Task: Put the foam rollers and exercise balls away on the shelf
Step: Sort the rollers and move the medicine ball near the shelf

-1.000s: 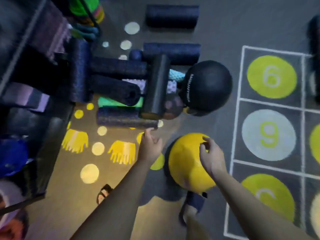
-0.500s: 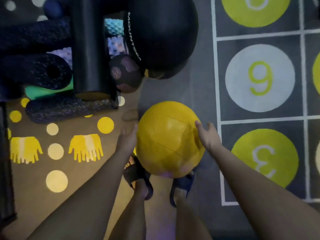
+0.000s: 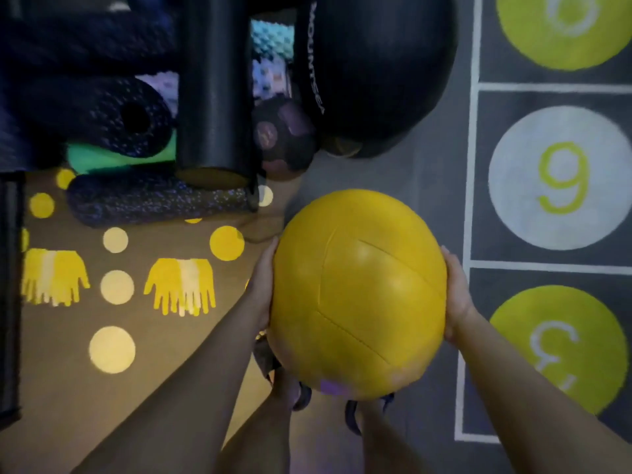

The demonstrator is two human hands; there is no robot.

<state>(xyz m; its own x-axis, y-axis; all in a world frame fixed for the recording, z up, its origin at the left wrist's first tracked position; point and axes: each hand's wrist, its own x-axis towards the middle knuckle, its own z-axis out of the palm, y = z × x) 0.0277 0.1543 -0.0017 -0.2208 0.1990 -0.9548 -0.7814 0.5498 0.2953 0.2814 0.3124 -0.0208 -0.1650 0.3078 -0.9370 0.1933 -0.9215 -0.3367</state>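
Note:
Between my two hands is a large yellow exercise ball (image 3: 359,295), lifted above my feet. My left hand (image 3: 263,285) presses its left side and my right hand (image 3: 456,299) curls round its right side. Just beyond lies a pile: a big black exercise ball (image 3: 379,70), a small dark ball (image 3: 284,138), a smooth black foam roller (image 3: 213,90), a speckled roller (image 3: 150,200) on the floor, a hollow speckled roller (image 3: 102,114), a green roller (image 3: 102,159) and a teal knobbly roller (image 3: 272,35).
A dark shelf frame edge (image 3: 10,302) runs down the far left. To the right lies a grey hopscotch mat (image 3: 561,176) with numbered circles. Yellow hand prints and dots (image 3: 181,285) mark the brown floor at the left. My sandalled feet (image 3: 297,395) show under the ball.
My hands closed on both sides of the yellow ball and raised it off the floor toward me. The view tilted down and nearer to the pile.

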